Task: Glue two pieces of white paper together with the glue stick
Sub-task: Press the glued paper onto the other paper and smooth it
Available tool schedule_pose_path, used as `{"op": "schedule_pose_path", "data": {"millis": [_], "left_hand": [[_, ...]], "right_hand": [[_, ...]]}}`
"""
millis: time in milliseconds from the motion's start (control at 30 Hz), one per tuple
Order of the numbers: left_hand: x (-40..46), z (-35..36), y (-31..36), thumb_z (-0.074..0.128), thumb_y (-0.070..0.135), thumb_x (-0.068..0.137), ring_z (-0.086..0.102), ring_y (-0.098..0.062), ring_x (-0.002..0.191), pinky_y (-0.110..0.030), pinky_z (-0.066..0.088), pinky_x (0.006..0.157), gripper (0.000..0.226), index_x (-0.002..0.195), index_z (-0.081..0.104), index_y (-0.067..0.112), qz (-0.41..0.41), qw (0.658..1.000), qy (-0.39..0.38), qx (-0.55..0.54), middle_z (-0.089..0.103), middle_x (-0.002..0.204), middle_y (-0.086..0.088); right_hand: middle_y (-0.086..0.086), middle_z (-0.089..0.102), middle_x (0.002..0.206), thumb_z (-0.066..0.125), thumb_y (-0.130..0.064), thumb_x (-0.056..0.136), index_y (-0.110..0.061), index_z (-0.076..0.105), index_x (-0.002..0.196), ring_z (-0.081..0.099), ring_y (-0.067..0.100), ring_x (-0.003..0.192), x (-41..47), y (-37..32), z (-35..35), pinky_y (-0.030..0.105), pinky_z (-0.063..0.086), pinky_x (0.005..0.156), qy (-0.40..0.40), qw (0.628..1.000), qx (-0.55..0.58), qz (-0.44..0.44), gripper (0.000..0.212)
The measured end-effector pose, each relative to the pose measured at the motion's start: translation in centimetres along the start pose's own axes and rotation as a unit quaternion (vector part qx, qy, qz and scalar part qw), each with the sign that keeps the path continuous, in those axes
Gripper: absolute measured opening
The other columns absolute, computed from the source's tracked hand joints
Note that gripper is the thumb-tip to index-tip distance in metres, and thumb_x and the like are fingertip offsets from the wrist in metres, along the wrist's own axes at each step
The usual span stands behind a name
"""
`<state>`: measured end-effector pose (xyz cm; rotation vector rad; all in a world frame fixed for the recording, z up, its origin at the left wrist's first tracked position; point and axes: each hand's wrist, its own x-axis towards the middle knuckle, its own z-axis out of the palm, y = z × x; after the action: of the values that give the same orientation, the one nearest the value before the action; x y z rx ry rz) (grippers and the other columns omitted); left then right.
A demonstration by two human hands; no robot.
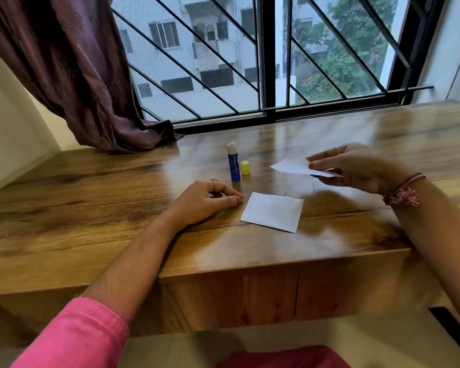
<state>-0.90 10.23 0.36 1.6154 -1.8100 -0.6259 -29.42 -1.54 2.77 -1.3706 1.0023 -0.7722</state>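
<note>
Wooden desk (pixel 91 208): glue stick (pixel 234 162) upright (uncapped); right hand (pixel 356 168) fingers pinch paper (pixel 292 166), left hand (pixel 207 200) loosely curled.

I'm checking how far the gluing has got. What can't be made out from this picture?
Head view only:
- Glue on the paper on the table: white on white, not visible.
- Held paper: motion-blurred, its right end hidden by the right hand.
- Glue stick label: too small to read.

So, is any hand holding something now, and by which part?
The right hand pinches one white paper piece at its right end, above the table. The left hand holds nothing.
</note>
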Motion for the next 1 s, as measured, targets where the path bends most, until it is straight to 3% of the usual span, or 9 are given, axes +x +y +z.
{"op": "schedule_pose_path", "data": {"millis": [167, 300, 467, 767, 1000], "left_hand": [[-0.1, -0.2, 0.1, 0.070, 0.035, 0.083, 0.059, -0.003, 0.100, -0.017, 0.040, 0.086, 0.015, 0.097, 0.075, 0.031, 0.005, 0.999, -0.024, -0.023, 0.066, 0.105, 0.007], [-0.2, -0.2, 0.1, 0.070, 0.034, 0.082, 0.058, -0.008, 0.104, -0.019, 0.040, 0.090, 0.018, 0.099, 0.075, 0.030, 0.008, 0.999, -0.035, -0.038, 0.065, 0.107, 0.004], [-0.1, -0.3, 0.1, 0.069, 0.035, 0.084, 0.057, -0.003, 0.101, -0.002, 0.038, 0.075, 0.017, 0.100, 0.074, 0.034, 0.009, 0.999, -0.042, -0.024, 0.062, 0.108, 0.006], [-0.1, -0.3, 0.1, 0.069, 0.037, 0.083, 0.056, -0.004, 0.095, -0.005, 0.036, 0.071, 0.011, 0.088, 0.072, 0.045, 0.016, 0.999, -0.043, -0.008, 0.060, 0.102, 0.008], [0.0, -0.2, 0.0, 0.067, 0.038, 0.084, 0.056, -0.009, 0.098, -0.015, 0.037, 0.077, 0.013, 0.096, 0.073, 0.038, 0.012, 0.999, -0.045, -0.014, 0.058, 0.100, 0.009]], "right_hand": [[0.001, 0.074, 0.077, 0.073, -0.009, 0.075, -0.010, 0.074, 0.092, 0.066, 0.005, 0.060, -0.4, 0.1, 2.0, 0.016, 0.051, 0.045, -0.068, 0.994, -0.078, -0.022, 0.017], [0.006, 0.076, 0.081, 0.078, -0.014, 0.065, -0.008, 0.075, 0.089, 0.068, 0.011, 0.063, -0.4, 0.1, 3.1, 0.018, 0.053, 0.050, -0.102, 0.989, -0.107, -0.024, 0.025], [0.008, 0.076, 0.082, 0.078, -0.013, 0.066, -0.008, 0.076, 0.086, 0.069, 0.014, 0.065, -0.2, 0.3, 3.9, 0.020, 0.054, 0.052, -0.118, 0.985, -0.120, -0.024, 0.021], [0.011, 0.076, 0.088, 0.075, -0.010, 0.073, -0.003, 0.073, 0.095, 0.071, 0.016, 0.073, -0.2, 0.4, 4.8, 0.021, 0.056, 0.057, -0.116, 0.983, -0.126, -0.066, 0.023], [0.014, 0.075, 0.091, 0.074, -0.011, 0.075, -0.003, 0.072, 0.096, 0.071, 0.020, 0.075, -0.2, 0.3, 5.0, 0.026, 0.059, 0.059, -0.121, 0.982, -0.131, -0.064, 0.023]]}}
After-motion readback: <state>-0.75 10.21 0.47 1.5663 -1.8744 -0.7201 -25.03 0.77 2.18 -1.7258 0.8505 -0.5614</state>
